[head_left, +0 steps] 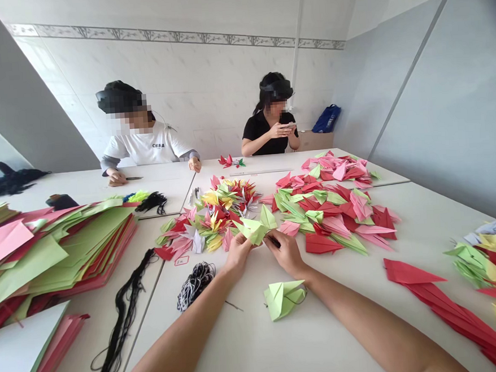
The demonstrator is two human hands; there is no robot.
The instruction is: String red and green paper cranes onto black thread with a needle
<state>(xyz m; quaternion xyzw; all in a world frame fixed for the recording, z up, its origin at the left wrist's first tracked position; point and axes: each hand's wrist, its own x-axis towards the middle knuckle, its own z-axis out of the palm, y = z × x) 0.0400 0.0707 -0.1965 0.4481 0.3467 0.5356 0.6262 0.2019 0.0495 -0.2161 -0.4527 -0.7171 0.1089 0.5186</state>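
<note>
My left hand (237, 253) pinches a light green folded paper crane (256, 226) above the white table (310, 340). My right hand (285, 251) is closed beside it, touching the crane's right side and holding a thin dark object I cannot make out. A second green folded piece (283, 298) with a dark thread lies on the table just below my hands. Behind my hands sits a pile of finished colourful cranes (216, 214).
Folded red, pink and green pieces (334, 208) are heaped to the right; red folded strips (452, 308) and more cranes (495, 259) at far right. Stacks of coloured paper (52, 250) lie left, with black cords (122, 325) and a cord bundle (194, 283). Two people sit opposite.
</note>
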